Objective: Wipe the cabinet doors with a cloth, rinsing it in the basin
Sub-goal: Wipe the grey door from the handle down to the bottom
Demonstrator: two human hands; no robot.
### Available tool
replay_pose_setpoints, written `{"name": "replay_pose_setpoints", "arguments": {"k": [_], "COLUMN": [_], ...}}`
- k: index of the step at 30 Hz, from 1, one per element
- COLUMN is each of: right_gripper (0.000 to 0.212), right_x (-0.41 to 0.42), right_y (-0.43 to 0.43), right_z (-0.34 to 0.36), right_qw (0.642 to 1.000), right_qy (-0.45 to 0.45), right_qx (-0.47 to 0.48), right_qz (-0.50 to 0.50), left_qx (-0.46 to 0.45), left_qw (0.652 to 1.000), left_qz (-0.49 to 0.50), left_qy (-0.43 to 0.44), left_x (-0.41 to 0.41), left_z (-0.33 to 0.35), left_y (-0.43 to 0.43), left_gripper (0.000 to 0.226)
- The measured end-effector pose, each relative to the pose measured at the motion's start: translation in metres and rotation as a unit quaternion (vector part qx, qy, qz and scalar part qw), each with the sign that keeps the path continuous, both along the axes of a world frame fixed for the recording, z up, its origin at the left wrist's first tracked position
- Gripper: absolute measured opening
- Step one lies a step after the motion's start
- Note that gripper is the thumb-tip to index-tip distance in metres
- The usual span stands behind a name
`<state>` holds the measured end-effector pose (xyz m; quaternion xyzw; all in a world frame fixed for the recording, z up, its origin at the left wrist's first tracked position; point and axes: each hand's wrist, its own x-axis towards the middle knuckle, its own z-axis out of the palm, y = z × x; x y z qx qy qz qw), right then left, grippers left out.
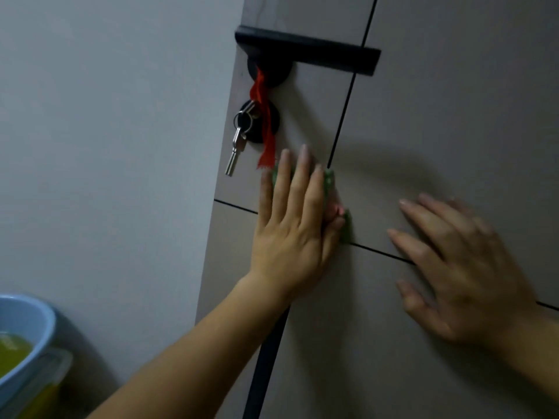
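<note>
The beige cabinet door (pixel 438 122) fills the right of the view, crossed by thin dark grooves. My left hand (pixel 292 228) lies flat on it with straight fingers and presses a green and pink cloth (pixel 329 186) against the panel; only the cloth's edges show past the fingers. My right hand (pixel 453 267) rests flat on the door to the right, fingers spread, holding nothing. A blue basin (pixel 33 325) with yellowish water sits at the lower left.
A black lever handle (pixel 308 52) juts out above my left hand. Below it, keys (pixel 239 140) hang from a round lock with a red ribbon (pixel 266 131), just above the cloth. A plain grey wall (pixel 106 146) fills the left. The basin sits on a clear container (pixel 45 385).
</note>
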<state>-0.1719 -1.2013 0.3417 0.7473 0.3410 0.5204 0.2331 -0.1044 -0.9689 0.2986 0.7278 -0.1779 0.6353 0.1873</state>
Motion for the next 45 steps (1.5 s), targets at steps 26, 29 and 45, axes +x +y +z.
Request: {"name": "replay_pose_setpoints", "arguments": {"k": [26, 29, 45], "right_gripper": [0.062, 0.063, 0.062], "right_x": [-0.004, 0.001, 0.006], "right_y": [-0.011, -0.01, -0.015], "right_z": [0.006, 0.006, 0.003], "right_qw": [0.996, 0.998, 0.998], "right_qy": [-0.048, -0.049, -0.047], "right_qx": [-0.054, -0.041, -0.021], "right_qz": [-0.055, -0.028, 0.029], "left_qx": [0.033, 0.007, -0.191], "left_qw": [0.998, 0.999, 0.965], "left_qz": [-0.018, -0.018, -0.041], "left_qy": [0.043, 0.039, 0.174], "left_x": [-0.012, -0.004, -0.017], "left_z": [0.008, 0.052, 0.012], "left_y": [-0.001, 0.001, -0.022], "left_gripper": [0.059, 0.061, 0.072]}}
